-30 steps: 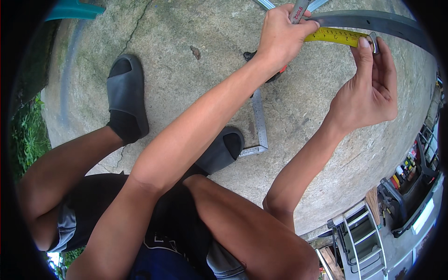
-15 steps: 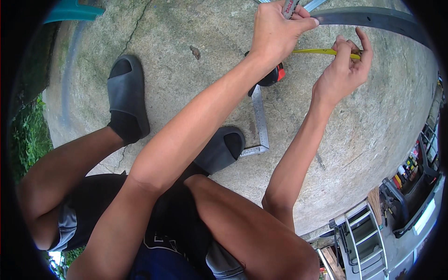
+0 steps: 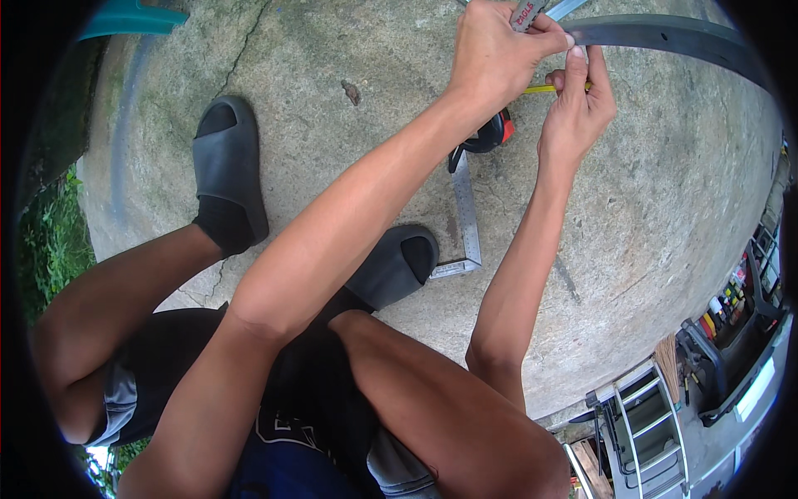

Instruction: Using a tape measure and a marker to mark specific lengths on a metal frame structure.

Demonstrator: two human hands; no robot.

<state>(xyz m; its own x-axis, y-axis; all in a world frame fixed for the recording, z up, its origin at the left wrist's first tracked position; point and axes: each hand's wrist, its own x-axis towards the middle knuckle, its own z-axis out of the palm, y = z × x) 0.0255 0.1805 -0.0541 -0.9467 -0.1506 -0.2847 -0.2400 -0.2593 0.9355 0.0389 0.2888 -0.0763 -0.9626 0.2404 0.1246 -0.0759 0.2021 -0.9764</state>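
Observation:
At the top, my left hand (image 3: pixel 497 51) closes on the end of a long dark metal bar (image 3: pixel 665 35). A grey marker (image 3: pixel 529 13) is tucked in the same hand, pointing up out of the fingers. My right hand (image 3: pixel 577 104) is closed just below the bar's end, its raised fingertips at or near my left fingertips. The yellow blade of a tape measure (image 3: pixel 539 89) runs into the right hand's curled fingers. Its black and red case (image 3: pixel 490 133) lies below my left wrist, partly hidden by it. A metal try square (image 3: pixel 469 220) lies beneath the case.
My slippered feet (image 3: pixel 226 162) stand on cracked concrete (image 3: pixel 648 224). A teal plastic piece (image 3: pixel 137 20) juts in at the upper left. At the lower right are a folding ladder (image 3: pixel 652 424), a broom (image 3: pixel 667 358) and assorted bottles and tools. Light metal pieces (image 3: pixel 565 8) lie behind the bar.
My right hand has moved left and slightly up along the tape, to the bar's end beside my left fingers. Its extended fingers have drawn together. The tape case has shifted slightly.

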